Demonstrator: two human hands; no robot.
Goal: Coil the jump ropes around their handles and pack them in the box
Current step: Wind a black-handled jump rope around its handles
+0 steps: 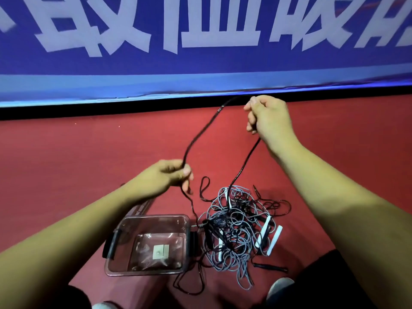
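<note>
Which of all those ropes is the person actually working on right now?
Start at the clear plastic box on the red floor; just right of it lies a tangled heap of ropes. One black rope rises out of it, stretched between the left hand and right hand. It alone is off the floor.

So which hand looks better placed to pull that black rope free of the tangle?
Probably the right hand. It holds the black rope high, and the strand below it drops straight into the tangled pile. The left hand grips lower, near the box.
</note>
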